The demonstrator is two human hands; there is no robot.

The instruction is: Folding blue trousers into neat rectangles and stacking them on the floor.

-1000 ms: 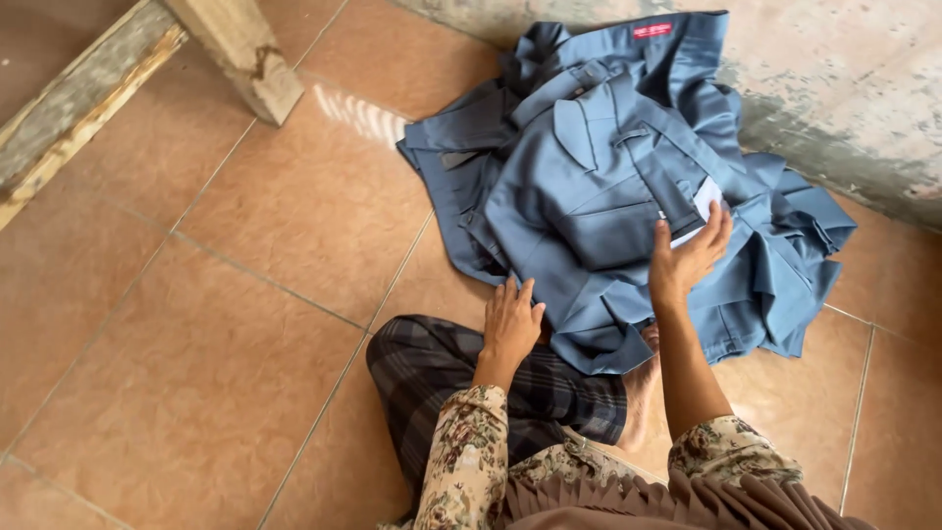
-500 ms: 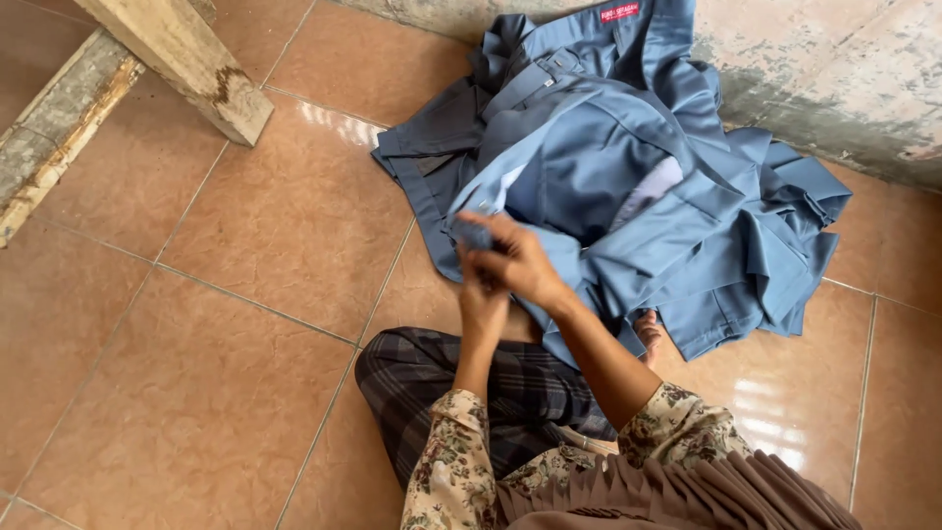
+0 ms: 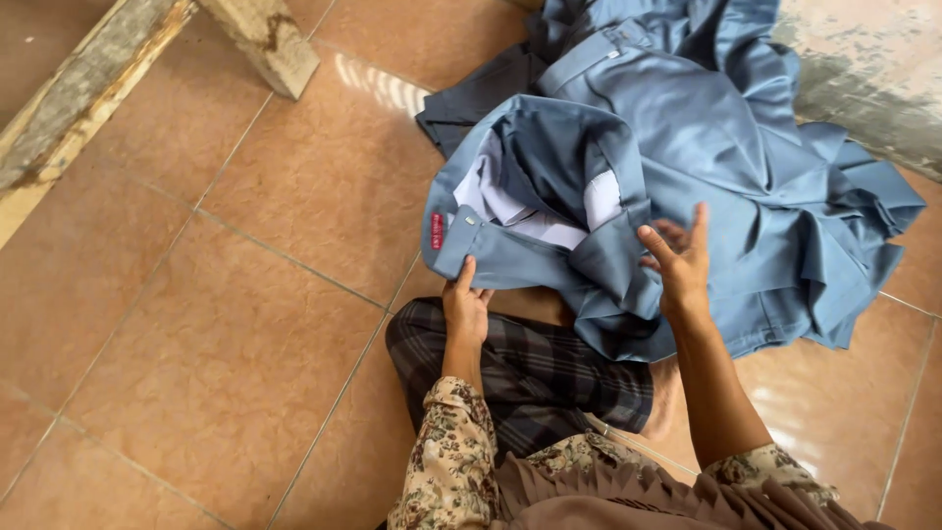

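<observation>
One wide floor [image 3: 196, 324] of orange-brown tiles fills most of the view, and a weathered wooden beam [image 3: 88, 118] lies across its upper left corner. A heap of blue-grey clothes [image 3: 765, 196] lies on the tiles at the upper right, against a stained wall [image 3: 873, 69]. At the front of the heap, a pair of blue trousers [image 3: 549, 186] is turned with its waistband open toward the person, showing white pocket lining inside and a small red label on the band. The trousers rest partly over the person's knee, which is covered in dark checked cloth [image 3: 520, 373]. The left hand [image 3: 465, 306] pinches the lower edge of the waistband, its grip pressed together on the cloth. The right hand [image 3: 677, 260] has its fingers spread, touching a fold of the trousers.
</observation>
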